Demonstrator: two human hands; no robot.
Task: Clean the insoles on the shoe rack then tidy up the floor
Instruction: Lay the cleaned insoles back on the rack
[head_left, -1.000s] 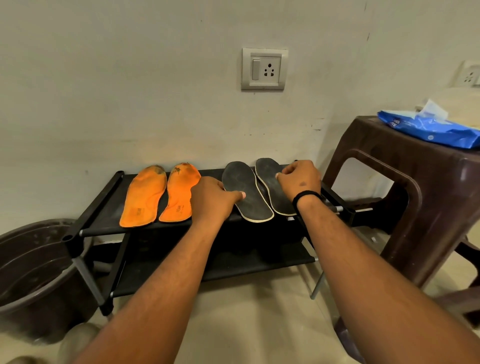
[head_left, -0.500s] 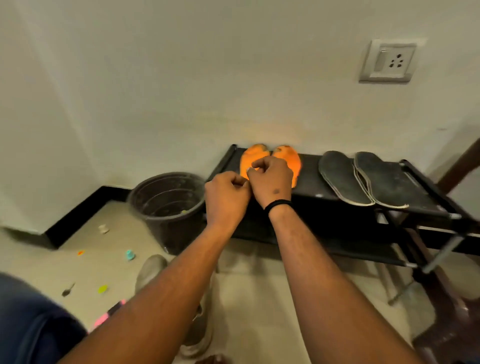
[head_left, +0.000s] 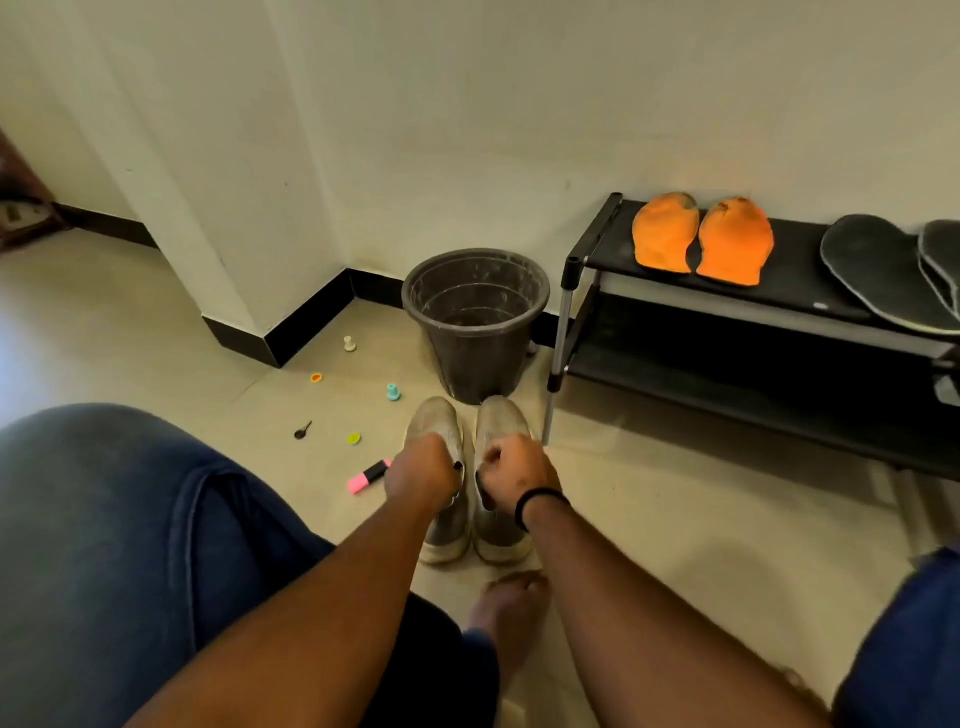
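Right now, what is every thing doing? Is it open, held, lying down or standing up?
left hand: closed on left shoe's opening
right hand: closed on right shoe's opening
shoes: side by side on floor, held
orange insoles: flat on rack top
black insoles: flat, overlapping
bucket: upright, open
pink highlighter: lying on floor, capped
shoe rack: standing

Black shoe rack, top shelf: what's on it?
On the black shoe rack top shelf: two orange insoles side by side, and two dark grey insoles overlapping at right, partly cut off by the frame edge. Lower shelf is too dark to tell.
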